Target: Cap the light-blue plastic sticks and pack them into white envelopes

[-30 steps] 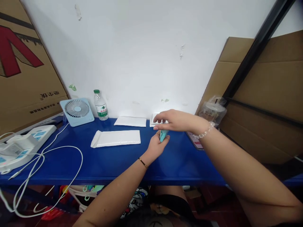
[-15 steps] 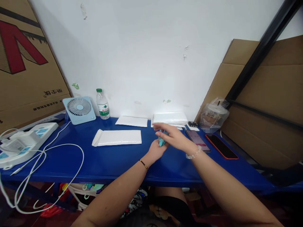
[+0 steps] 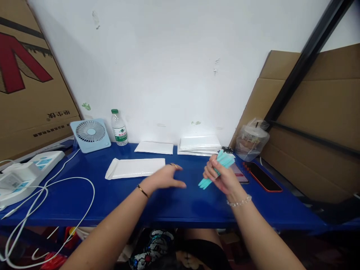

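My right hand [image 3: 221, 176] is closed on a bundle of teal strips [image 3: 217, 168], held tilted above the blue table [image 3: 118, 195] at centre right. Left of it, my left hand [image 3: 165, 178] hovers low over the table with its fingers spread and nothing in it. A white padded envelope [image 3: 135, 168] lies flat just left of that hand. A second white envelope [image 3: 154, 147] lies behind it near the wall. A stack of white envelopes [image 3: 199, 144] sits at the back, just beyond my right hand.
A small blue fan [image 3: 90, 134] and a water bottle [image 3: 119, 128] stand at the back left. A white power strip [image 3: 25, 175] with looping white cables [image 3: 70, 195] fills the left end. Two phones [image 3: 263, 177] and a bagged cup [image 3: 251, 138] sit at the right, by cardboard sheets [image 3: 317, 123].
The teal bundle passed from my left hand to my right, which drew it right and up. My left hand let go and moved left toward the near envelope.
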Tool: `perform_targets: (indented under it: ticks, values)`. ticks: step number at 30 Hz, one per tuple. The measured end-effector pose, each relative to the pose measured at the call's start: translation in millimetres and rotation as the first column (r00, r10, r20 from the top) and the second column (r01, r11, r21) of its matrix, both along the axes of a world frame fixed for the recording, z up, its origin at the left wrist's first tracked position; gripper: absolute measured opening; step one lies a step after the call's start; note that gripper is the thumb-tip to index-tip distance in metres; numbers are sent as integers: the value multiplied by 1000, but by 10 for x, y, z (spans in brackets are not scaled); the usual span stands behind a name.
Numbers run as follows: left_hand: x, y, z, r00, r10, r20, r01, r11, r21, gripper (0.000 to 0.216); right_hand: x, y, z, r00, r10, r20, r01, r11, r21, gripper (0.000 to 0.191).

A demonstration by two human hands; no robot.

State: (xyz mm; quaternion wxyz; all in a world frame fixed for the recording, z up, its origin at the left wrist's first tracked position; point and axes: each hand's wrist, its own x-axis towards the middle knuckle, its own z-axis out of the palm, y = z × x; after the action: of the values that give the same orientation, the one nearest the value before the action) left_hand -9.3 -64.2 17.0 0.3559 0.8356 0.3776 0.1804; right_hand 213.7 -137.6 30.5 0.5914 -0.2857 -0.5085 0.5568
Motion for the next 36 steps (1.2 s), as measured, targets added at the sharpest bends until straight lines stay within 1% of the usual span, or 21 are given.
perform_targets:
  ticks: [1,3,5,6,11,13,14,16,17,20,22,24,26,27,28,29,30,31,32,34,36]
  values:
    - [-154,166,16,989,124,-78,-115,987,113,68,72,25,-46,998,-68,15,68,998,-14,21]
    - [-448,491,35,902,347,-257,-296,930,217,63,170,62,-169,982,-162,99,167,985,-46,19]
    - [-682,745,30,803,462,-376,-409,886,217,60,202,75,-288,965,-202,170,219,971,-91,22]
    - [-768,833,19,786,488,-381,-455,872,178,57,201,75,-328,961,-207,183,229,967,-109,23]
    - [-879,927,-22,815,557,-156,-570,820,-48,36,150,75,-297,964,-245,99,254,962,-96,23]
    - [-782,858,15,781,619,85,-597,780,-190,32,112,104,-253,957,-278,83,285,954,-95,25]
    - [-707,812,45,704,659,265,-581,748,-320,29,84,125,-241,951,-296,84,304,948,-98,27]
    - [-522,707,104,454,690,564,-385,723,-574,22,4,178,-241,940,-327,98,337,935,-109,34]
    - [-422,652,125,337,694,636,-281,719,-636,19,-44,208,-250,935,-336,111,348,931,-115,37]
    - [-169,495,107,105,726,679,-71,687,-723,16,-191,296,-294,927,-341,154,363,920,-148,39]
    - [-88,398,35,33,766,642,-4,643,-766,17,-256,341,-319,915,-366,169,394,901,-180,34]
    - [-96,302,-45,47,786,617,-57,619,-784,23,-266,369,-327,910,-384,154,411,885,-218,35]
    - [-164,202,-83,115,765,633,-317,633,-707,36,-212,383,-318,920,-369,129,390,887,-248,37]
    - [-201,153,-76,185,731,657,-490,648,-583,47,-164,387,-309,929,-348,126,370,892,-259,38]
    - [-228,107,-53,306,673,674,-631,673,-386,60,-107,392,-299,936,-324,135,350,897,-270,38]
    - [-236,67,-18,477,590,651,-693,709,-135,76,-44,399,-289,944,-292,156,326,902,-282,38]
    - [-221,35,25,667,490,561,-653,747,123,92,20,407,-281,951,-249,181,294,908,-298,38]
    - [-182,15,66,836,376,399,-516,785,343,107,79,417,-276,958,-200,204,258,913,-317,39]
    - [-120,7,100,941,268,205,-336,805,490,118,130,426,-274,963,-153,221,223,915,-338,40]
    - [43,27,126,987,124,-103,-40,811,584,130,201,440,-282,967,-87,239,174,912,-372,41]
    - [210,80,92,968,78,-240,79,810,581,129,235,446,-305,965,-64,253,164,904,-394,42]
